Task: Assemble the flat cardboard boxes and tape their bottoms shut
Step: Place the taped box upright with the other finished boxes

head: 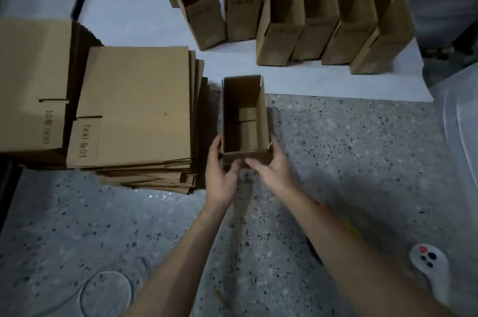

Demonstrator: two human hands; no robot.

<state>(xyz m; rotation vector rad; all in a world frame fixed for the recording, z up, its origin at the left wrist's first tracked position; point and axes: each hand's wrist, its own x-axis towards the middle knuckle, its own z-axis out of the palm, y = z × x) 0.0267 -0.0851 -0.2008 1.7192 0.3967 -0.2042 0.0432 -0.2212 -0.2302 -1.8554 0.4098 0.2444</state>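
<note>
Where the terrazzo floor [336, 161] meets a white sheet [129, 6], the work is laid out around the person. Leftward lies the stack of flat cardboard boxes [139, 109], printed side up, overlapping a second flat pile [31, 71] behind it. Ahead and to the right, on the sheet, six assembled boxes [320, 19] stand in a loose row with their mouths open.

Centre: the open box [244, 115] now in hand, just right of the stack, its far end at the sheet's edge. Its long axis runs straight away from the person, mouth upward, the near short wall between the two hands. Folded bottom flaps show inside; the underside is hidden, so whether it is taped cannot be told.

The left hand [219, 174] grasps the near left corner, thumb on the short wall. The right hand [271, 171] grasps the near right corner likewise. Neither is nearer (the hold is symmetrical).

Judgement: any taping would need the box tipped over about its near end to bring the bottom up; otherwise it belongs with the row ahead, on the right hand's side.

Lower right, a white object with red and black dots [429, 262]; lower left, a faint clear ring [106, 296], possibly a tape roll.
</note>
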